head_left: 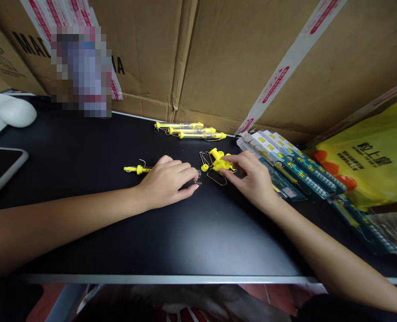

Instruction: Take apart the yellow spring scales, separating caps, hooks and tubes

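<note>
My left hand (171,179) is closed around a spring scale with a clear tube. Its yellow end piece (138,169) and a wire hook stick out on the left. A small coil spring (198,182) shows at the tube's right end, by my thumb and fingertips. My right hand (252,179) is at a small pile of yellow plastic caps (214,153), thumb and index finger on either side of a yellow cap (222,165). Bent metal hooks (217,180) lie beside the pile, along with a small round yellow piece (204,167).
Several spring scales (192,131) lie side by side at the back, before a cardboard wall (225,58). On the right are printed boxes (292,161) and a yellow bag (373,152). A phone (2,167) and a white device (15,112) are on the left.
</note>
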Demonstrator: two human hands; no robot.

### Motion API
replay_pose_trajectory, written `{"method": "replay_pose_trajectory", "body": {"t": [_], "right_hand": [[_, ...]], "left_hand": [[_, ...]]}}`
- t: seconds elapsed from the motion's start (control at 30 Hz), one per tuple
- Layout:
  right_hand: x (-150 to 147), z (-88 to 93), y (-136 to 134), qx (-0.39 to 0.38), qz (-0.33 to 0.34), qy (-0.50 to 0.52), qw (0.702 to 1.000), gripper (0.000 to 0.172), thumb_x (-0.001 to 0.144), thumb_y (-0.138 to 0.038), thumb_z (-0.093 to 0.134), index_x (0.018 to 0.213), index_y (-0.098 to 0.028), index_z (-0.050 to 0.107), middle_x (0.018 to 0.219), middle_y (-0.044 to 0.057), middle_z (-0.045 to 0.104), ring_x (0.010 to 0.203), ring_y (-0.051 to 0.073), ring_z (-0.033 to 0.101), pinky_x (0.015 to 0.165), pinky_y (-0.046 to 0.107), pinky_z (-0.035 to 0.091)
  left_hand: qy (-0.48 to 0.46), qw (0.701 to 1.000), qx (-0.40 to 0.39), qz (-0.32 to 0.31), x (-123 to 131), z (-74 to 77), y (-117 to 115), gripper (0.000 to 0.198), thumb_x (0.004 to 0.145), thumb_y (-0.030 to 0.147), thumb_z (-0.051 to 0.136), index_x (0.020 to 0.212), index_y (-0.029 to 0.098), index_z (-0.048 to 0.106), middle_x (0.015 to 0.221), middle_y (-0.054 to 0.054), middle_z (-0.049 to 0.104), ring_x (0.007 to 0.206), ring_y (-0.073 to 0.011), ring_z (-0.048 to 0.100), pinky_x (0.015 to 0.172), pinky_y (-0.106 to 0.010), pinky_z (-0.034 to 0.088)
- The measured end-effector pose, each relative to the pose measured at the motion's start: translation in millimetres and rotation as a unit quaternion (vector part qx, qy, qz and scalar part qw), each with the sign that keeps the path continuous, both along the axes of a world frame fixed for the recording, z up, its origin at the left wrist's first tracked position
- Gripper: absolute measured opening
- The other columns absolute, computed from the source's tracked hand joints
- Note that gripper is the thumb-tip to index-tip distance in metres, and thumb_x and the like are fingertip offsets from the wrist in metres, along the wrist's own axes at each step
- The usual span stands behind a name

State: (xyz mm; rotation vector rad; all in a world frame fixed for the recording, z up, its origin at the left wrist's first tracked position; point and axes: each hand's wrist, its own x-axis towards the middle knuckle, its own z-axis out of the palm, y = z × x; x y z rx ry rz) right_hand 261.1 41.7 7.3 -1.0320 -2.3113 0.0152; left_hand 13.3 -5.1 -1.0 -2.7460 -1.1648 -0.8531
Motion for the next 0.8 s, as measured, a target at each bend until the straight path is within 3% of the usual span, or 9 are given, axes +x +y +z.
{"method": "replay_pose_trajectory", "body": {"t": [0.2,0.37,0.53,0.8], "right_hand": [[-3,-5.2,-3,0.026,0.001,-0.089,0.996,0.027,0.089,-0.034,0.053,0.112,-0.021,0.061,0.088,0.008,0.056,0.080,0.020,0.055,0.068,0.031,0.045],[-5,-4.3,-2,0.032,0.000,-0.073,0.997,0.028,0.088,-0.034,0.054,0.112,-0.022,0.061,0.089,0.008,0.055,0.080,0.020,0.055,0.069,0.032,0.045],[-12,1.2,11,0.096,-0.005,-0.052,0.994,0.026,0.086,-0.032,0.057,0.111,-0.024,0.061,0.095,0.008,0.053,0.087,0.023,0.051,0.074,0.037,0.043],[-32,-1.5,28,0.121,-0.057,-0.153,0.979,0.025,0.085,-0.031,0.058,0.107,-0.022,0.062,0.106,0.011,0.055,0.092,0.027,0.047,0.072,0.038,0.037]], "left_hand": [[0.005,1.000,-0.001,0.001,0,-0.1,0,0.014,0.088,0.031,0.049,0.087,0.019,0.057,0.079,0.003,0.062,0.072,-0.0125,0.056,0.073,-0.029,0.032],[0.010,1.000,0.002,0.000,1,-0.1,0,0.015,0.088,0.031,0.049,0.087,0.019,0.057,0.079,0.003,0.061,0.072,-0.0125,0.055,0.074,-0.029,0.032],[0.016,1.000,0.006,-0.007,1,0.0,0,0.016,0.089,0.031,0.048,0.085,0.019,0.058,0.078,0.002,0.061,0.073,-0.0130,0.054,0.074,-0.029,0.031],[0.017,1.000,0.014,-0.006,1,-1.2,1,0.016,0.089,0.032,0.048,0.085,0.019,0.058,0.077,0.002,0.060,0.073,-0.0136,0.054,0.073,-0.029,0.031]]}}
